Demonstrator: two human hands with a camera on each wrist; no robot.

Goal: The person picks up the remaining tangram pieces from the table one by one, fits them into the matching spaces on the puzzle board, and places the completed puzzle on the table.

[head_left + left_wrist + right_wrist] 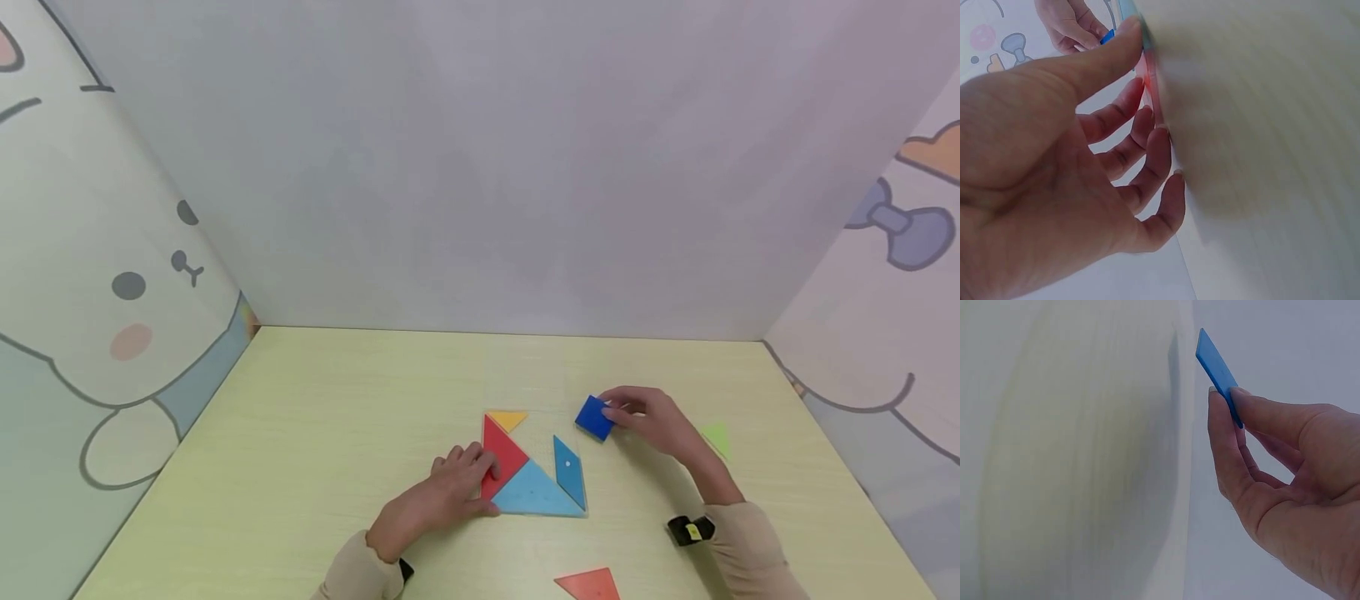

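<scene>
My right hand (651,419) pinches a dark blue square tangram piece (592,417) between thumb and fingers, raised above the table; the right wrist view shows the thin blue square (1215,362) held edge-on. At the left side of a thin, pale square tangram board (536,450), my left hand (450,487) rests with bent fingers over the large red triangle (504,446), its thumb at the board's lower left corner. A large light blue triangle (536,493) fills the board's near side. Also there are a small yellow triangle (507,419) at the top left and a blue parallelogram (568,471) along the right.
On the table (360,392), a light green triangle (717,437) lies to the right, partly behind the right forearm. A coral-red triangle (591,583) is at the near edge of view, cut off by the frame. Pale walls surround the table at the back and sides.
</scene>
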